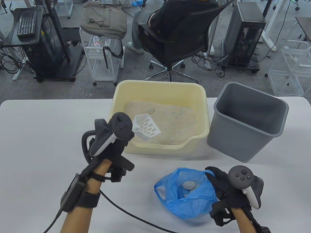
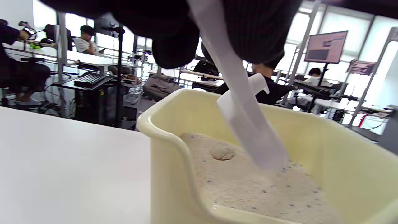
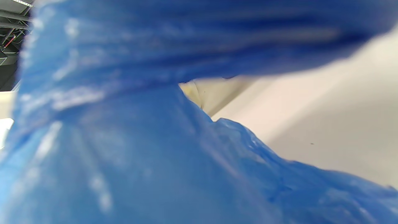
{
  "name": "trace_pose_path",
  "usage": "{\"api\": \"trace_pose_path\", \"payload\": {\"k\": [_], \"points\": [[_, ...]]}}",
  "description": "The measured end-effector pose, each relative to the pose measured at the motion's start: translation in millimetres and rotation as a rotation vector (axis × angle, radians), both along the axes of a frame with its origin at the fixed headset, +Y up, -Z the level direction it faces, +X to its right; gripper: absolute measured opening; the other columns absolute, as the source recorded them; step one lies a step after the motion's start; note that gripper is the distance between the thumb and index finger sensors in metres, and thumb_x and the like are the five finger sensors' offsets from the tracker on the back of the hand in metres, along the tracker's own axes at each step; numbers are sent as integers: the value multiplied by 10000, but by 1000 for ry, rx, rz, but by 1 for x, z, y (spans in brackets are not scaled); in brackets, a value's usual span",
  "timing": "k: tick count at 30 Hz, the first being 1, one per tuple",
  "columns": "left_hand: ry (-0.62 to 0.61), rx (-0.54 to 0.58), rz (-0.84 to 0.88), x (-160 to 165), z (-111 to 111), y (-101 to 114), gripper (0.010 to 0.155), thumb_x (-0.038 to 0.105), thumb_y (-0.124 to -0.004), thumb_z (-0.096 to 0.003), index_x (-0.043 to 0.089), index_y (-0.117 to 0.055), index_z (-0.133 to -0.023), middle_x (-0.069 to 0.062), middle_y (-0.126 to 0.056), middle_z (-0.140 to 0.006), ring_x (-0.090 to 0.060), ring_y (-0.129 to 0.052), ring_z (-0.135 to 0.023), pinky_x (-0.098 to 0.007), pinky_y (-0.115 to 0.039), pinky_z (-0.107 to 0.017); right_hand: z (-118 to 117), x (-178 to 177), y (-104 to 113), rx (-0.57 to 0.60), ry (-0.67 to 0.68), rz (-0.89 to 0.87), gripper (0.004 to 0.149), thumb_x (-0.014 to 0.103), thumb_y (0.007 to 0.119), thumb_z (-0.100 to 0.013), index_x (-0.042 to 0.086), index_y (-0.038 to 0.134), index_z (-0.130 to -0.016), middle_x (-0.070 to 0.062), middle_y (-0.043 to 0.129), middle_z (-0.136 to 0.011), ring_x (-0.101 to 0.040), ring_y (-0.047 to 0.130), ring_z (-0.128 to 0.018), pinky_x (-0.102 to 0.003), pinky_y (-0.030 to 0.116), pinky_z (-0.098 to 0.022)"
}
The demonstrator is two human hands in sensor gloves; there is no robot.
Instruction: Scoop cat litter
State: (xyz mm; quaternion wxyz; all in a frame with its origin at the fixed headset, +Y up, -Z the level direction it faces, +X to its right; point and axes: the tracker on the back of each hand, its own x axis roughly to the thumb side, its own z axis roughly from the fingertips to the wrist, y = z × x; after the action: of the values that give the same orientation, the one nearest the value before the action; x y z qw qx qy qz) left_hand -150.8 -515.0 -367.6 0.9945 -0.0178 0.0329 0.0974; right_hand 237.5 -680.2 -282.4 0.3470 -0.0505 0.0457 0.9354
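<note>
A pale yellow litter box (image 1: 203, 106) holds beige litter (image 1: 175, 121) with blue specks. My left hand (image 1: 114, 143) grips the handle of a white slotted scoop (image 1: 145, 126), whose blade tilts into the litter (image 2: 264, 189) near the box's front left. In the left wrist view the scoop (image 2: 245, 124) points down into the litter, with a clump (image 2: 222, 153) beside it. My right hand (image 1: 226, 191) holds the edge of an open blue plastic bag (image 1: 187, 194) with grey clumps (image 1: 189, 185) inside. The bag (image 3: 124, 155) fills the right wrist view.
A grey bin (image 1: 247, 121) stands to the right of the litter box on the white table (image 1: 48, 136). A cable runs from my left wrist across the table's front. Behind the table are an office chair with a person (image 1: 175, 31), carts and computers.
</note>
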Motion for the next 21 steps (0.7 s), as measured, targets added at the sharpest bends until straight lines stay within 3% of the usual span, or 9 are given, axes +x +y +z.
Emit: {"api": "trace_pose_path", "payload": {"k": [5,6,8,16,21], "points": [[99,-75,-39,-2,-45,-28,467,274,-767,-583,227,-744,-1047,-114,-820,-951,-346,-852,-680,-485,-789,-506,-1,2,-1,-8,-14,-10,420,455,715,-543,272,749,-919,29,955,-650,-40,960,-222,-219,831,-182],[109,-80,-48,-2,-50,-31,474,251,-766,-584,224,-724,-1056,-103,-804,-984,-351,-834,-785,-454,-791,-517,-1,2,-1,-8,-16,-9,422,456,715,-542,272,748,-921,30,955,-652,-39,960,-222,-219,831,-183],[125,-96,-64,1,-61,-39,473,224,-759,-589,194,-721,-1060,-126,-794,-1005,-377,-830,-812,-441,-794,-518,-1,2,-1,-8,-20,-6,422,454,713,-544,274,743,-924,31,951,-659,-39,960,-227,-219,831,-186],[131,-145,-243,18,-91,-59,448,380,-796,-551,189,-868,-951,-147,-949,-804,-286,-903,-408,-321,-783,-216,-1,1,-2,-8,-5,17,423,463,706,-547,285,733,-929,42,949,-669,-35,958,-235,-215,830,-194],[87,-298,-117,33,-108,-65,442,370,-769,-570,146,-862,-939,-141,-977,-758,-240,-923,-341,-280,-795,-160,-2,2,-1,-7,-14,25,422,464,705,-547,286,734,-928,45,949,-665,-31,956,-227,-211,828,-188]]}}
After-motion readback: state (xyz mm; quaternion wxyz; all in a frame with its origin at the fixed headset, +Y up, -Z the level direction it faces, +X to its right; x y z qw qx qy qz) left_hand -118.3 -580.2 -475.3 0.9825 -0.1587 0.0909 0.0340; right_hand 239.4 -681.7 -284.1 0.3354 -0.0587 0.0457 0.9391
